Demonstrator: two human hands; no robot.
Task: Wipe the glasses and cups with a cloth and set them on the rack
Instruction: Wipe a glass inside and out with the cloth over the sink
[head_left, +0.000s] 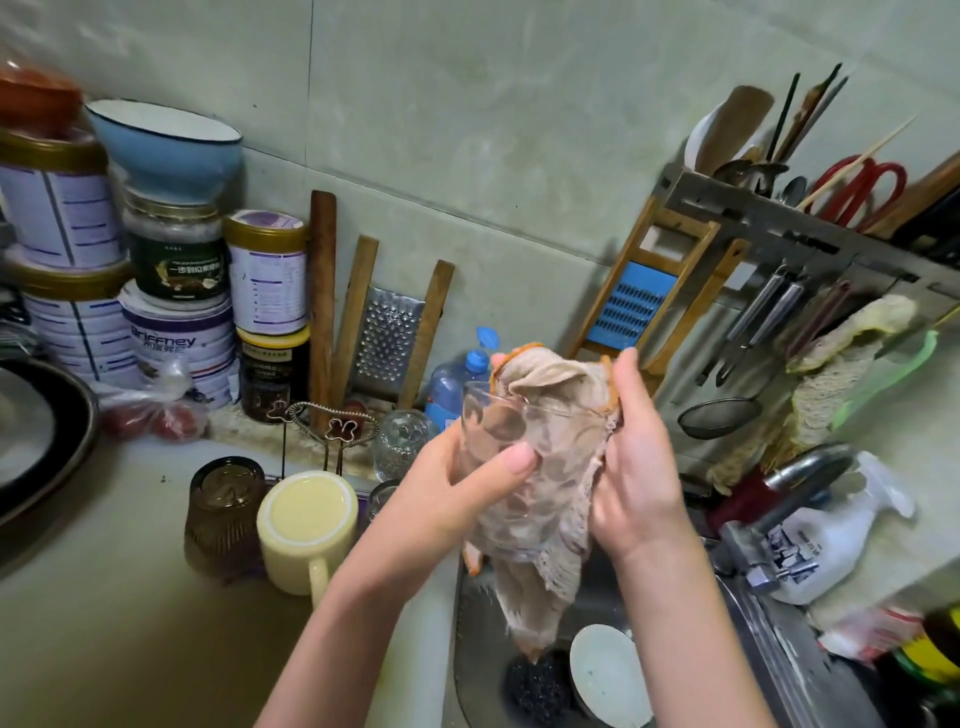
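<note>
L hand (457, 483) grip is wrapping glass (483, 415), cloth (550, 384) stuffed inside. R hand (639, 467) grip is pinching cloth over sink (467, 623), which is holding bowl (608, 670) & scrubber (535, 686). Mug (306, 525) is sitting inverted left of sink.

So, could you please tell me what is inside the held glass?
The cloth is pushed into the glass and spills over its rim. The left hand covers part of its side, and the cloth hides anything deeper.

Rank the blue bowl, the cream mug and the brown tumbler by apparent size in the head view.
1. blue bowl, widest though farthest away.
2. cream mug.
3. brown tumbler, only slightly smaller than the mug beside it; those two are nearly alike.
</note>
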